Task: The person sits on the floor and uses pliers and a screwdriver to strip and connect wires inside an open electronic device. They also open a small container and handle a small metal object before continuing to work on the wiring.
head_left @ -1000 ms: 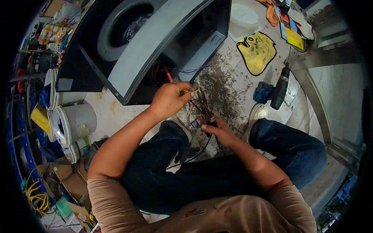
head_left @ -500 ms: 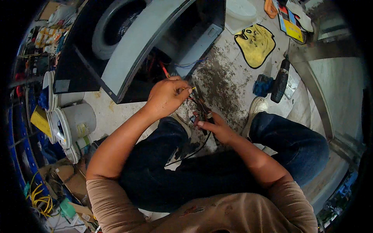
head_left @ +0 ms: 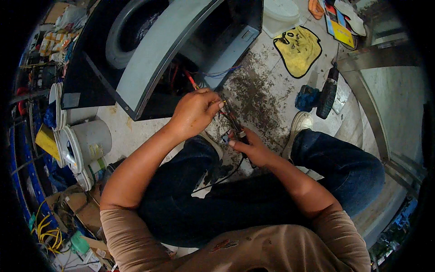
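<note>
My left hand [head_left: 195,111] is closed in a pinch on thin wires [head_left: 224,103], just in front of a large black housing [head_left: 102,81] with a curved grey front panel [head_left: 158,43]. A red lead [head_left: 190,79] runs out of the housing toward that hand. Close beside it, my right hand [head_left: 253,148] is wrapped around a slender dark tool [head_left: 234,123], whose upper end reaches up to the wires. Its exact kind cannot be made out. A black cable [head_left: 226,177] trails from below the right hand. Blue and purple wires [head_left: 222,72] hang at the housing's open side.
Dark debris [head_left: 253,95] litters the floor past my hands. To the right lie a cordless drill [head_left: 327,93] and a yellow cloth [head_left: 297,52]. White buckets [head_left: 93,138] stand at left; another white tub [head_left: 281,16] is at the back. My knees flank the work.
Both hands keep nearly the same place and grip. The dark tool has tilted slightly near the left fingertips. The whole view has shifted a little.
</note>
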Demonstrator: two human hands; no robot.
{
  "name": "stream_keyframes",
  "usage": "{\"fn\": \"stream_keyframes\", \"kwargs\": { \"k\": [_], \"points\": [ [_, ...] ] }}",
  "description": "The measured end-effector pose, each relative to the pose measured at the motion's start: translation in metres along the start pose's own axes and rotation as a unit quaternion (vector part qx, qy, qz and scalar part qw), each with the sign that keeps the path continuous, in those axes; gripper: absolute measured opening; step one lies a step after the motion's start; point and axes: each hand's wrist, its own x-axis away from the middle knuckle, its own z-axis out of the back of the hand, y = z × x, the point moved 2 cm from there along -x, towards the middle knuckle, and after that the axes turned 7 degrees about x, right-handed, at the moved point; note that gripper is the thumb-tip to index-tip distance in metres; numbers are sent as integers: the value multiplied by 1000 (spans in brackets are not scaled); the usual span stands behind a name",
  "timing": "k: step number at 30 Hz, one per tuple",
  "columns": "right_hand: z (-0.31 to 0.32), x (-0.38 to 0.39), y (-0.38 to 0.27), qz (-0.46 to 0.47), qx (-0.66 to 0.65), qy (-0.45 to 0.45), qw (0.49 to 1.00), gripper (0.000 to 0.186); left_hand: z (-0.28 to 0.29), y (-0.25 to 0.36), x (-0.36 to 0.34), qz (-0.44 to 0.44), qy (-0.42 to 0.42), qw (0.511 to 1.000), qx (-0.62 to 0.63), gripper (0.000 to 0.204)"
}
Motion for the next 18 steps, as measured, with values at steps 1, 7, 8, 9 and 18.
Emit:
{"fn": "stream_keyframes", "kwargs": {
  "k": [1, 7, 8, 9, 18],
  "points": [
    [0, 0, -1, 13, 31, 9, 999, 53, 0, 0, 0, 4, -2, 1000, -5, 15],
    [0, 0, -5, 45, 219, 74, 972, 41, -4, -2, 0, 17, 0, 1000, -13, 16],
    [0, -1, -5, 47, 194, 74, 977, 39, -3, -4, 0, 20, -4, 1000, -15, 16],
    [0, -2, -4, 49, 168, 75, 982, 38, -3, -5, 0, 17, -6, 1000, -15, 17],
    [8, -4, 2, -24, -63, -21, 997, 48, 4, -13, -2, 68, 8, 992, 104, 20]
  ]
}}
